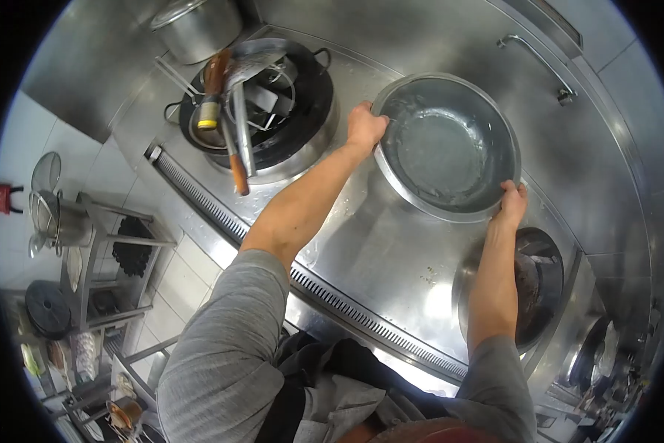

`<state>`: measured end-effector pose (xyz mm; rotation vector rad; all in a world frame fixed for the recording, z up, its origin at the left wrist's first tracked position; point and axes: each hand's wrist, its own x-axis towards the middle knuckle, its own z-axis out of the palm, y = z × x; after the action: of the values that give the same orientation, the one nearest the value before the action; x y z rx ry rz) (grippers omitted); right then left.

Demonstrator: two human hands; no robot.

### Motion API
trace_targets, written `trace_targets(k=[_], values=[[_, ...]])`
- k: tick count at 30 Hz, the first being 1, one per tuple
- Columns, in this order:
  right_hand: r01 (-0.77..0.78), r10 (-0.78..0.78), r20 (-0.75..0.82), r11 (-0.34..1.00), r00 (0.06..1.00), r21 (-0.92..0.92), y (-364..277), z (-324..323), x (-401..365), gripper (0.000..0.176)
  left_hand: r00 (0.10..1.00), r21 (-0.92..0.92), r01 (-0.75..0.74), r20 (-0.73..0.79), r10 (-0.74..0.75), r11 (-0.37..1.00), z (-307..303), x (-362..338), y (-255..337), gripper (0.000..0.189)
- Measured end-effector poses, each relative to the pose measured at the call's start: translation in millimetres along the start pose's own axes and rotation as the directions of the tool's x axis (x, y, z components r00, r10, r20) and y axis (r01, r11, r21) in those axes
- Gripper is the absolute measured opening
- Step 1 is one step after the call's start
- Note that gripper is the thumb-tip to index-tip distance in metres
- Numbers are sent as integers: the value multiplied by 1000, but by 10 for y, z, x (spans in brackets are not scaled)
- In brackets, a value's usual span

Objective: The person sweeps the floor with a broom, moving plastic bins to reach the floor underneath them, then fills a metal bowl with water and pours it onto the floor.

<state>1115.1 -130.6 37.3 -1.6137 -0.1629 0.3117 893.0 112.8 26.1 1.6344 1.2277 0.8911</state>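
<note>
A wide stainless steel basin (450, 151) is held by its rim over the back of the metal counter (361, 244). Its inside is wet and shiny, with what looks like a little water at the bottom. My left hand (366, 127) grips the rim on the left side, thumb on the inside edge. On the lower right of the rim, my right hand (512, 202) has its fingers wrapped around the edge. Whether the basin's base touches the counter is hidden.
At left, a black wok (302, 136) holds a ladle, strainers and other utensils with handles sticking out. A steel pot (195, 33) stands behind it. A dark wok (546, 273) sits under my right forearm. A faucet (538, 66) is on the back wall; a slotted drain (346, 303) runs along the front.
</note>
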Motion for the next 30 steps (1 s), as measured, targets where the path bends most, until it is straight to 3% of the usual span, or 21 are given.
trace_targets(k=[2, 4, 9, 11, 12, 14, 16, 21, 23, 27, 30], values=[[-72, 70, 37, 995, 997, 75, -218, -28, -339, 70, 994, -32, 101, 39, -100, 994, -383, -226, 153, 38], [-118, 104, 109, 984, 989, 136, -456, 0, -845, 75, 996, -47, 89, 5, -89, 995, -786, -491, 236, 38], [-137, 131, 87, 989, 988, 55, -714, 84, -2087, 79, 991, -55, 64, -113, -69, 996, -1768, -965, -12, 41], [-133, 133, 74, 991, 988, -9, -776, 178, -2633, 79, 986, 66, 35, -163, -24, 997, -2285, -1232, -78, 42], [-141, 145, 103, 989, 984, -44, -761, 199, -2862, 79, 994, 126, 60, -102, -48, 990, -2553, -1332, -140, 42], [-123, 119, 167, 992, 979, 12, -695, 277, -3355, 30, 983, 69, 157, -107, -149, 985, -3197, -1709, -73, 29], [-225, 211, 203, 973, 956, 45, -672, 387, -3856, 13, 979, 10, 169, -115, -167, 986, -3686, -1964, -188, 29], [-239, 223, 322, 971, 920, 11, -261, 731, -4749, 20, 956, 125, 219, -225, -187, 968, -4843, -2559, -662, 32], [-258, 240, 381, 966, 893, -4, -159, 900, -5107, 22, 920, 78, 290, -297, -255, 954, -5226, -2819, -865, 35], [-210, 228, 419, 974, 879, -89, 169, 1489, -5723, 27, 859, 115, 276, -475, -191, 954, -5838, -3215, -1573, 39], [-196, 238, 525, 971, 817, -135, 453, 1911, -6021, 29, 793, 22, 368, -529, -301, 930, -6219, -3467, -2035, 38]])
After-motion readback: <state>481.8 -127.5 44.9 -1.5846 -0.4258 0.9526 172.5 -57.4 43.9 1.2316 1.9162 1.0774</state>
